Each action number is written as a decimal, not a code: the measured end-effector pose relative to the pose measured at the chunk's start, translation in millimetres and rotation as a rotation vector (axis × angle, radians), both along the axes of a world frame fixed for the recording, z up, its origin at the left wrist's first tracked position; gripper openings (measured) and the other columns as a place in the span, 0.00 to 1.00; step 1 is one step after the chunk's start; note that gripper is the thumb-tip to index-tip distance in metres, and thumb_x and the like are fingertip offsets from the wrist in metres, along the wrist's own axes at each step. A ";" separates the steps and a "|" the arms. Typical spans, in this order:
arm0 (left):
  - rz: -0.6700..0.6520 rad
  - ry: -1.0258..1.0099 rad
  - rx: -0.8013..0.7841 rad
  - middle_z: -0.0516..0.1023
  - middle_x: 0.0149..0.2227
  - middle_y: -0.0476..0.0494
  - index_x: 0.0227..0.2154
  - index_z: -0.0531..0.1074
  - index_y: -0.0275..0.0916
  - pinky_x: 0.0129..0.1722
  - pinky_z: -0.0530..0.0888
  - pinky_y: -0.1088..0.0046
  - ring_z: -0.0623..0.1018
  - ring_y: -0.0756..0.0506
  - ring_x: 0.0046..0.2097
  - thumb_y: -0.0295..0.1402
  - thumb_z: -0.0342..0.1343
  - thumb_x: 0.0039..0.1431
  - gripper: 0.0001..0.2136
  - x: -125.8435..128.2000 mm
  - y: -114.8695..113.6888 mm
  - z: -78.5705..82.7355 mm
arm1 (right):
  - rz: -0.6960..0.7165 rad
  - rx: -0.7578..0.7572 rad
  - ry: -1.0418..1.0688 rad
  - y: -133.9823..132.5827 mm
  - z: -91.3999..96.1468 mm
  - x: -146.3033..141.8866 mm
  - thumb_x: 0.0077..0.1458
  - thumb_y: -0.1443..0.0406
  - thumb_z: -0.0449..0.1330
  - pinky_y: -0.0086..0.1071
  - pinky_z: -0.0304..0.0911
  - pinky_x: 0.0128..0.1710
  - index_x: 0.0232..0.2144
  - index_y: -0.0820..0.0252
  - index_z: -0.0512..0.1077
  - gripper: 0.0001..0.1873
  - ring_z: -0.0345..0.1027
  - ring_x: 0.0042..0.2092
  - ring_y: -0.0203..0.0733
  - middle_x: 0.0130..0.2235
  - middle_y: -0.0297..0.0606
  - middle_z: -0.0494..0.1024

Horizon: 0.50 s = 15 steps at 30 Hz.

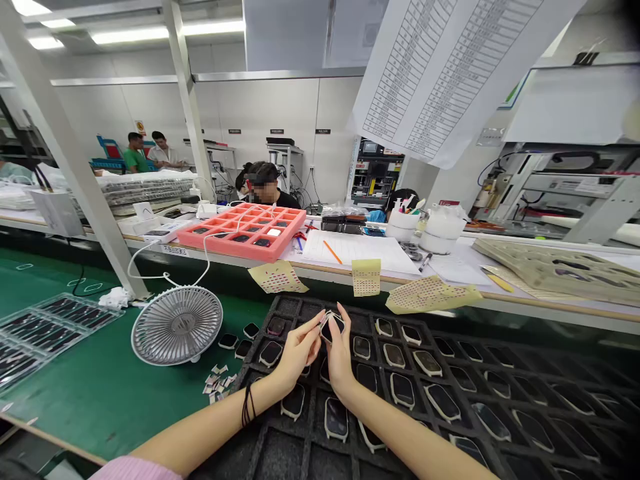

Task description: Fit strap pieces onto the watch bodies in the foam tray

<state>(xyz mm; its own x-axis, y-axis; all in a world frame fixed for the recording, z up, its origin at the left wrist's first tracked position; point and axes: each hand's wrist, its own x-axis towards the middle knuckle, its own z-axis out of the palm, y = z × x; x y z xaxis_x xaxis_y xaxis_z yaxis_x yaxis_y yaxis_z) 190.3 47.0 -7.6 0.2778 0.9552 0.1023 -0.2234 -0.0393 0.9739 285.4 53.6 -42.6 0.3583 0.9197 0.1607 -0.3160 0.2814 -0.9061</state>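
The person's two hands meet over a black foam tray (295, 307), and a small dark module (332, 327) sits between them at the fingertips, held above the tray. The left hand (300, 348) and the right hand (340, 357) are together, both pinching the module by its edges, with part of its pale rim showing past the fingers. Below them, the tray carries rows of matching modules (403, 391), around thirty in sight, though the far ones are too skewed to count surely. Three loose modules (228, 341) lie on the green mat (100, 393) just left of the tray, near a small heap of paper scraps (217, 383). Further left stand one white fan (176, 325) and some clear trays (50, 327). Black cords (249, 405) circle the left wrist, and a pink sleeve (133, 469) shows at the bottom edge. Three yellow dotted sheets (277, 277) lie along the bench (500, 303) ahead, and beyond them sits one orange tray (240, 230) with about twenty compartments. One person (287, 200) in a dark top works across the bench, and two more people (145, 152) stand far back.
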 end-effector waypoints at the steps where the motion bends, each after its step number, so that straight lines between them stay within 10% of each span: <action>1: -0.057 0.010 -0.006 0.58 0.12 0.59 0.59 0.60 0.33 0.14 0.49 0.80 0.52 0.57 0.14 0.44 0.54 0.55 0.32 -2.2 1.2 0.0 | -0.011 0.001 -0.012 0.7 0.2 1.1 0.52 0.50 0.56 0.41 0.59 0.52 0.57 0.46 0.58 0.31 0.60 0.56 0.45 0.55 0.36 0.67; 15: -0.422 0.264 0.095 0.56 0.10 0.63 0.64 0.45 0.35 0.14 0.56 0.81 0.54 0.55 0.12 0.33 0.49 0.57 0.33 -15.7 26.4 1.5 | 0.033 -0.039 -0.026 12.8 2.0 10.2 0.52 0.48 0.54 0.36 0.67 0.41 0.59 0.46 0.55 0.34 0.66 0.50 0.44 0.55 0.38 0.67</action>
